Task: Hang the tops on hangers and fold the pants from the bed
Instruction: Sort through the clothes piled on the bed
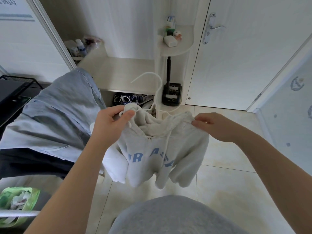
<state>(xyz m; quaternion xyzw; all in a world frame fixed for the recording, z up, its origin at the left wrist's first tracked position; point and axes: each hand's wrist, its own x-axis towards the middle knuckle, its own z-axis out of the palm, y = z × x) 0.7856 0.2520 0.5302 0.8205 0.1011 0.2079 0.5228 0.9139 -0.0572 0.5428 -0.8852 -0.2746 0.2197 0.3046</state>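
Holds a pale grey zipped hoodie with blue lettering [157, 149] up over the beige tiled floor [228, 169], with a thin white hanger [156, 92] at its neck. Pinches one shoulder with the left hand [112, 120], the other with the right hand [212, 125].

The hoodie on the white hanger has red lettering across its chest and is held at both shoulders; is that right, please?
Not quite: the head view shows the hoodie has blue lettering, not red. The white hanger and shoulder hold stand.
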